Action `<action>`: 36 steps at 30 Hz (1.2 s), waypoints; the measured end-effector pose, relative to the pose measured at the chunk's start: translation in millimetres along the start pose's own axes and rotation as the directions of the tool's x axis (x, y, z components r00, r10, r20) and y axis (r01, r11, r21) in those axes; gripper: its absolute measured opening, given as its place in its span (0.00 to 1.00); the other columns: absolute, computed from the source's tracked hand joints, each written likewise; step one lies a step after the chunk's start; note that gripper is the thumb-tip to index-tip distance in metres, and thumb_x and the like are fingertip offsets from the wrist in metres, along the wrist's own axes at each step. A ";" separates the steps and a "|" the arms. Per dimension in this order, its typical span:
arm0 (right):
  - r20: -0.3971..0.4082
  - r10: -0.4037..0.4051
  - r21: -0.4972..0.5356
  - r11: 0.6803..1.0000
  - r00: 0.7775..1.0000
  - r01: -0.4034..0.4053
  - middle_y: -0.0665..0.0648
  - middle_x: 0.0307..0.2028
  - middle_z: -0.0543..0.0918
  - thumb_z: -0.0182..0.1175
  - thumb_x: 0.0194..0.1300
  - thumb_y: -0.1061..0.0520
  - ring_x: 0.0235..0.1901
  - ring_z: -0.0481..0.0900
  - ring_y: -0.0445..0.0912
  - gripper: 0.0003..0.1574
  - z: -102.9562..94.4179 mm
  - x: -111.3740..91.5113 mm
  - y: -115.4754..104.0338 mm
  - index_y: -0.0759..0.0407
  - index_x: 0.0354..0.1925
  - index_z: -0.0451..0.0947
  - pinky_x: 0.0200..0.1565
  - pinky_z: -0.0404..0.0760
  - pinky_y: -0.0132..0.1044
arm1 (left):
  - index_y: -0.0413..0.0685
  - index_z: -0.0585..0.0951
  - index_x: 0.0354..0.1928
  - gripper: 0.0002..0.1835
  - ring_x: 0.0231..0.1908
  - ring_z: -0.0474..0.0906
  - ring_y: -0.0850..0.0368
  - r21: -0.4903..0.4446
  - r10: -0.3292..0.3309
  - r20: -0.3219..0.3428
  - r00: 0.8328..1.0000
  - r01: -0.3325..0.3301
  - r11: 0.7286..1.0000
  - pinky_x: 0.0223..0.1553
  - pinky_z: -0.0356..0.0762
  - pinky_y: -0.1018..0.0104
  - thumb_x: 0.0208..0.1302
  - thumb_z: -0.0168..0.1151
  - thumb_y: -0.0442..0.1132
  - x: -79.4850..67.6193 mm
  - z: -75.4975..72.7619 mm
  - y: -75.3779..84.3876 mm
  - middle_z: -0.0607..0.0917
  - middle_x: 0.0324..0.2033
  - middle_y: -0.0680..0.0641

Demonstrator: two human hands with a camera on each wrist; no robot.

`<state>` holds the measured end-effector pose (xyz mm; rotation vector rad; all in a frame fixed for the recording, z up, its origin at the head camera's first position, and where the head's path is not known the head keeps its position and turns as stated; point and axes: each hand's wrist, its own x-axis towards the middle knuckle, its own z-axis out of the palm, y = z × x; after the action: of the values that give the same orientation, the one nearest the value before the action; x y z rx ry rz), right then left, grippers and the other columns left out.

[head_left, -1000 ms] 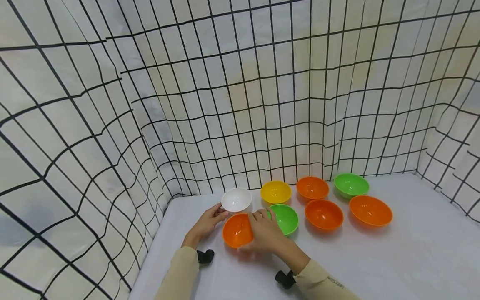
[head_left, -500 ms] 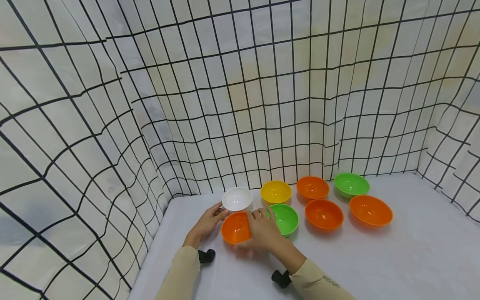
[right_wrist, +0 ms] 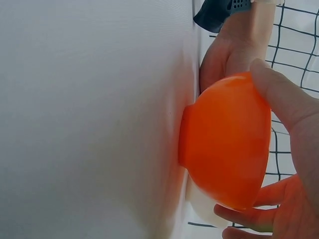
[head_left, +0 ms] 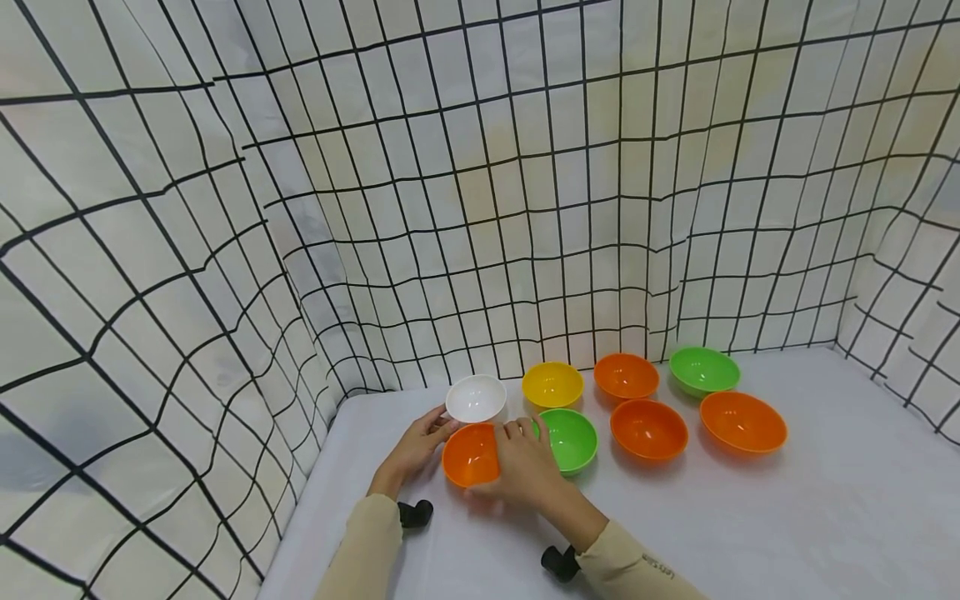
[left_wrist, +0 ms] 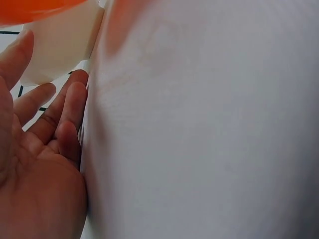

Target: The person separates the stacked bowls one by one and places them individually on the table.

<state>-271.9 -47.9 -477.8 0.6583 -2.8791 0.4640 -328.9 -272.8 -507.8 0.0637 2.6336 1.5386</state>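
My right hand (head_left: pixel 528 462) grips an orange bowl (head_left: pixel 470 456) across its right side, the thumb on the near rim. In the right wrist view the orange bowl (right_wrist: pixel 227 142) stands upright with its foot right at the white cloth. My left hand (head_left: pixel 414 446) lies at the near left of a white bowl (head_left: pixel 476 398), fingers relaxed. From the left wrist, the fingertips (left_wrist: pixel 75 79) show close by the white bowl's wall (left_wrist: pixel 60 45), the little-finger side of the hand along the cloth. Just behind my right fingers sits a green bowl (head_left: pixel 573 442).
A yellow bowl (head_left: pixel 552 385) stands behind the green one. Farther right are orange bowls (head_left: pixel 648 429) and another green bowl (head_left: pixel 703 371), all upright on the white tablecloth (head_left: pixel 847 492). A white backdrop with black grid lines (head_left: pixel 487 208) closes the back and sides.
The orange bowl has shifted slightly left and away from me with my right hand, closer to the white bowl. The white bowl has moved a touch right; my left hand has hardly moved.
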 end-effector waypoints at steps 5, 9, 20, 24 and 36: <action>-0.010 0.019 -0.012 1.000 1.000 -0.019 0.62 0.58 0.81 0.68 0.44 0.16 0.64 0.71 0.57 0.68 0.9 -0.1 -1.9 0.63 0.66 0.72 0.78 0.55 0.62 | 0.47 0.64 0.77 0.36 0.50 0.79 0.52 0.008 -0.002 0.008 1.000 0.002 1.000 0.64 0.78 0.48 0.74 0.59 0.54 -0.3 -0.6 -0.6 0.82 0.54 0.41; -0.027 0.027 -0.025 0.999 0.999 -0.028 0.61 0.58 0.81 0.67 0.45 0.16 0.63 0.71 0.57 0.67 1.6 0.0 -4.0 0.63 0.65 0.73 0.78 0.56 0.62 | 0.50 0.64 0.78 0.37 0.50 0.78 0.52 0.013 -0.008 0.008 1.000 0.008 1.000 0.61 0.79 0.52 0.74 0.58 0.56 0.8 -0.3 -0.1 0.82 0.54 0.42; -0.063 0.039 -0.044 0.998 0.997 -0.041 0.63 0.58 0.81 0.68 0.46 0.17 0.63 0.72 0.58 0.66 4.0 -1.1 -8.9 0.64 0.65 0.73 0.77 0.59 0.61 | 0.47 0.63 0.78 0.35 0.55 0.78 0.48 0.045 0.014 0.013 1.000 -0.015 0.999 0.67 0.75 0.41 0.77 0.55 0.54 0.1 0.5 0.5 0.81 0.56 0.40; -0.065 0.044 -0.050 0.998 0.997 -0.047 0.63 0.58 0.81 0.68 0.46 0.17 0.63 0.72 0.58 0.66 5.3 -1.5 -8.4 0.65 0.65 0.73 0.77 0.59 0.61 | 0.49 0.63 0.78 0.35 0.56 0.77 0.47 0.043 -0.003 0.011 1.000 0.002 0.999 0.68 0.75 0.40 0.76 0.55 0.56 -0.5 1.7 0.7 0.80 0.58 0.40; -0.068 0.028 -0.034 0.999 0.997 -0.030 0.63 0.60 0.80 0.69 0.44 0.16 0.63 0.71 0.59 0.70 1.6 -2.9 -8.5 0.63 0.68 0.70 0.77 0.59 0.61 | 0.52 0.63 0.78 0.33 0.52 0.76 0.49 0.007 -0.013 -0.014 1.000 0.014 1.000 0.65 0.77 0.45 0.77 0.53 0.55 0.0 1.3 -0.3 0.81 0.53 0.42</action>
<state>-265.7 -54.5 -477.6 0.5844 -2.8297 0.4305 -328.8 -271.9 -508.8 0.0356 2.6448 1.5312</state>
